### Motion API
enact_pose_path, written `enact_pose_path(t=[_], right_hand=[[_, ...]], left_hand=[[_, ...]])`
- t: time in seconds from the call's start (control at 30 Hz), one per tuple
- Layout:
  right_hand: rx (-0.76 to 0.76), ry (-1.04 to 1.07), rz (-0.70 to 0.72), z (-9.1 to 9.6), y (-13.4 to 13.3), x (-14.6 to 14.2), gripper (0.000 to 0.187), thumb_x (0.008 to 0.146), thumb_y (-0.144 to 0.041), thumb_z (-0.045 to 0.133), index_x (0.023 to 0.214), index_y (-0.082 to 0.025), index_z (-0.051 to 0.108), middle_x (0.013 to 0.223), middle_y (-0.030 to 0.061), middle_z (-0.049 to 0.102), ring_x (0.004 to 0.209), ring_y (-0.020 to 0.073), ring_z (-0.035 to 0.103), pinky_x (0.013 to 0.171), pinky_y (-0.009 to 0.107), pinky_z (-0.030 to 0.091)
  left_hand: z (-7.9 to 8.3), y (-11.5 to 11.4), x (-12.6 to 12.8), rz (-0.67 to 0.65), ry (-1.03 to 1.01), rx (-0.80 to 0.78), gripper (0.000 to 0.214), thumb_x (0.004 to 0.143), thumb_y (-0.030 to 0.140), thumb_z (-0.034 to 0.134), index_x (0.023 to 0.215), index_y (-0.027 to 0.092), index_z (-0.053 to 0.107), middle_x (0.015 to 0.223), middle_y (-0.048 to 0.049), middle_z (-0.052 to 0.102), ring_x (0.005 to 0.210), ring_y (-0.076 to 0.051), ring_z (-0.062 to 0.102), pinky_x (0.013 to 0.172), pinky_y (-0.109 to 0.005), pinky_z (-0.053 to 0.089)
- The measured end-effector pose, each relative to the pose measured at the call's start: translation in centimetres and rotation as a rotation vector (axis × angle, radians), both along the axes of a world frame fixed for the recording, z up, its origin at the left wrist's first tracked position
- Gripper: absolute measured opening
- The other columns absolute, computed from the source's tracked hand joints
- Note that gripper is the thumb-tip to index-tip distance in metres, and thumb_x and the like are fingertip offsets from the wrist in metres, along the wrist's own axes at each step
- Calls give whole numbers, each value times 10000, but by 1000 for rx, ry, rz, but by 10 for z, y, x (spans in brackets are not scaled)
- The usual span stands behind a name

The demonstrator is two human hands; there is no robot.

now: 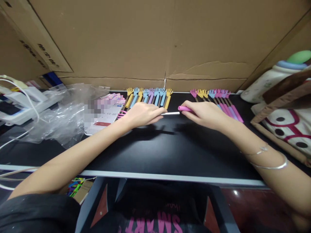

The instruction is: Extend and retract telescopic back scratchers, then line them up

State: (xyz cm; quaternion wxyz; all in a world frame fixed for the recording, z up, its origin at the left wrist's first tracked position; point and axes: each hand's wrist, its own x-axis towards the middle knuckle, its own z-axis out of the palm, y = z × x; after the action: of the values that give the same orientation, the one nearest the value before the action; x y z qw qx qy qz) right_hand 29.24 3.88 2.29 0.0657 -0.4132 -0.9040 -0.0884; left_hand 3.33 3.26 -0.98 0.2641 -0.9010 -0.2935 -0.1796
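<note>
My left hand (143,114) is closed around a back scratcher with a pink claw (121,114) on the left and a bare silver rod (172,113) pointing right. In my right hand (205,114) the fingers pinch a pink handle tube (183,108), its end close to the rod tip; the two look apart. Behind my left hand lies a row of back scratchers (145,97) with yellow, blue and purple claws and handles. A second row (224,108), with pink, yellow and blue claws, is partly hidden by my right hand.
A phone (107,116) lies left of the rows, beside crumpled clear plastic bags (63,113). A white power strip (21,103) with cables is at far left. On the right are a white bottle (262,81) and a bag (284,119). Cardboard (145,42) walls the back.
</note>
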Motion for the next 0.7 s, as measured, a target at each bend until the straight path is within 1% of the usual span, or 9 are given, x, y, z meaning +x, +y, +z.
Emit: enact_pose_path(t=[0.13, 0.2, 0.3, 0.4, 0.5, 0.63, 0.7], right_hand=[[64, -113, 11, -4, -1, -3, 367, 954, -470, 273, 947, -216, 538, 691, 30, 650, 609, 169, 587, 522, 250, 246], [96, -163, 18, -8, 0, -4, 389, 963, -472, 252, 919, -208, 534, 668, 34, 643, 588, 167, 579, 515, 253, 228], [111, -175, 30, -14, -1, -6, 393, 972, -463, 236, 875, -201, 512, 676, 29, 644, 559, 155, 563, 509, 258, 213], [88, -161, 21, -20, -2, -9, 367, 979, -434, 226, 882, -200, 491, 719, 26, 654, 541, 148, 551, 503, 261, 207], [50, -183, -2, -23, -3, -13, 326, 980, -403, 238, 929, -191, 480, 722, 42, 650, 565, 168, 563, 515, 265, 222], [-16, -179, -48, -21, -4, -15, 267, 973, -377, 282, 961, -183, 466, 695, 47, 637, 571, 181, 560, 531, 265, 245], [-45, -154, -62, -19, -4, -15, 239, 970, -366, 300, 950, -191, 460, 695, 37, 632, 569, 175, 556, 540, 262, 252]], left_hand=[[3, -1, -8, 34, 53, 38, 313, 975, 368, 343, 1019, 214, 611, 758, -13, 690, 668, -133, 648, 512, -220, 330], [2, -1, -10, 45, 101, 29, 312, 975, 375, 346, 991, 211, 611, 723, -8, 674, 645, -132, 640, 502, -224, 313], [0, -1, -10, 75, 133, 3, 316, 971, 388, 358, 947, 202, 613, 693, -10, 658, 632, -131, 633, 501, -223, 306], [1, -3, -8, 110, 135, -1, 337, 974, 398, 343, 949, 202, 616, 680, -20, 650, 638, -141, 634, 504, -225, 301], [2, -7, -5, 173, 145, -46, 312, 973, 387, 355, 991, 203, 607, 692, -29, 658, 650, -155, 643, 496, -227, 287], [4, -12, -1, 309, 133, -147, 285, 965, 385, 386, 1111, 218, 565, 695, -28, 681, 601, -169, 641, 468, -226, 253], [5, -15, 0, 318, 114, -181, 284, 971, 376, 374, 1142, 240, 554, 768, -28, 701, 645, -168, 653, 479, -221, 271]])
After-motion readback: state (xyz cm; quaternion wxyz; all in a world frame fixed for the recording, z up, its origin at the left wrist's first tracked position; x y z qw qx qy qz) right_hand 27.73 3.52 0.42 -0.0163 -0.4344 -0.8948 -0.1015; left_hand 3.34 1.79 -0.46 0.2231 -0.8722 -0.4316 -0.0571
